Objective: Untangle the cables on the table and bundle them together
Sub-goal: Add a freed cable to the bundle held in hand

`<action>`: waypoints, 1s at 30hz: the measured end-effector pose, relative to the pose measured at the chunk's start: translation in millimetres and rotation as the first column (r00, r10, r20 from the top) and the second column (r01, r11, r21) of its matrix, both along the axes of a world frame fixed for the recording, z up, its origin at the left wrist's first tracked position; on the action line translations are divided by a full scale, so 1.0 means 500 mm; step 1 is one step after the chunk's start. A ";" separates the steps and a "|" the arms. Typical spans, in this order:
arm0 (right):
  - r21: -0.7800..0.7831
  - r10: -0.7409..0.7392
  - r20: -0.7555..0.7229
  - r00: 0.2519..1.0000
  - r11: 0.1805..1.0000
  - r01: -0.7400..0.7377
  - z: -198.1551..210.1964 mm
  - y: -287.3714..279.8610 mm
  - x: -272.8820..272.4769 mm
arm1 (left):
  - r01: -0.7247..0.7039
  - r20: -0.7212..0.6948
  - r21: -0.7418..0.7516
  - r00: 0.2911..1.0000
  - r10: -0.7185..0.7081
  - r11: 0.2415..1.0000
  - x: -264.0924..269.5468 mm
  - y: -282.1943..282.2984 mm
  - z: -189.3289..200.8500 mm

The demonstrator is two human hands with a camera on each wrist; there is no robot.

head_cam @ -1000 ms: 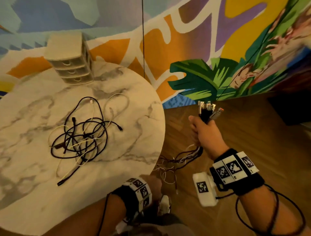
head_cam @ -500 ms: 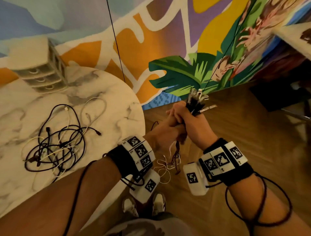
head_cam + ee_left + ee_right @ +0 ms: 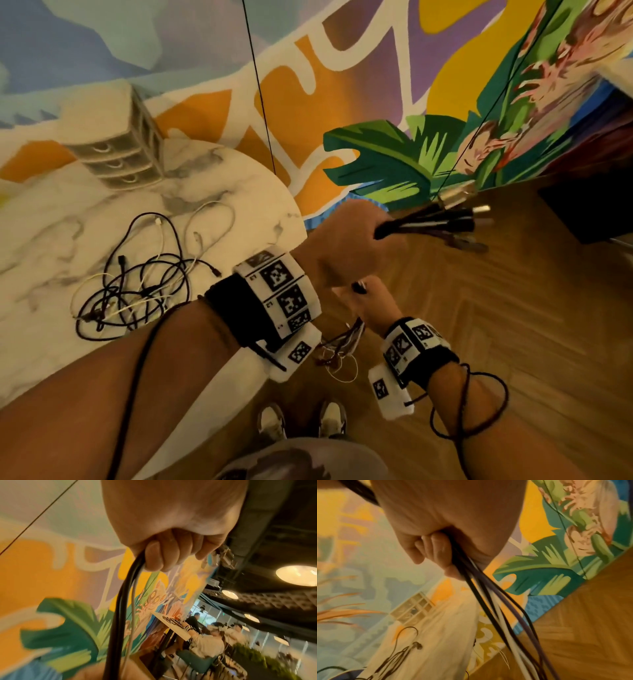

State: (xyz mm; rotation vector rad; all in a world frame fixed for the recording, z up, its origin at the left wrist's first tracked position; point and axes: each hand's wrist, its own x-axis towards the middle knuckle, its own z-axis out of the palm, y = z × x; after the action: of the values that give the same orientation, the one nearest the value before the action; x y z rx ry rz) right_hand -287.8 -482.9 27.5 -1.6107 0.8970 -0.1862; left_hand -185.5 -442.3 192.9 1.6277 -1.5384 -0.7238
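In L hand (image 3: 346, 246): cable bundle (image 3: 428, 222) horiz., plugs (image 3: 479, 209) rightward.

Place: a shared office lounge or co-working hall.
Wall: a large painted mural (image 3: 376, 102) of leaves and letters ran from 10 to 2 o'clock.
Floor: herringbone wood floor (image 3: 513, 308) lay at 3 o'clock.
Table: a round marble table (image 3: 51, 240) at 9 o'clock bore a small drawer unit (image 3: 116, 147) and loose cables (image 3: 137, 284).
Ceiling: the left wrist view showed a dark bare ceiling (image 3: 274, 520) with round lamps (image 3: 296, 575) at 2 o'clock.
People: seated people (image 3: 205, 646) worked at another table at 4 o'clock, near plants (image 3: 254, 654).
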 end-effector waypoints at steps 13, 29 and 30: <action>-0.067 -0.119 -0.372 0.921 0.993 0.101 -0.142 -0.018 -0.039 | 0.207 0.575 -0.317 0.818 0.014 0.926 0.064 -0.006 0.097; -0.157 -0.115 0.005 0.993 0.981 0.114 0.011 -0.096 -0.042 | -0.223 -0.514 0.018 0.834 0.200 0.975 0.038 -0.055 -0.061; -0.009 -0.117 0.230 0.966 0.992 0.123 0.055 -0.095 -0.032 | -0.229 -0.529 0.072 0.816 0.231 0.971 0.034 -0.052 -0.073</action>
State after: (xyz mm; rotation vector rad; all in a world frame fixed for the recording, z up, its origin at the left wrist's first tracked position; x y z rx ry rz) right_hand -303.6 -530.5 55.2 -1.5206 0.8157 -0.4595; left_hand -168.7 -468.4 156.6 1.4187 -0.9186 -0.9481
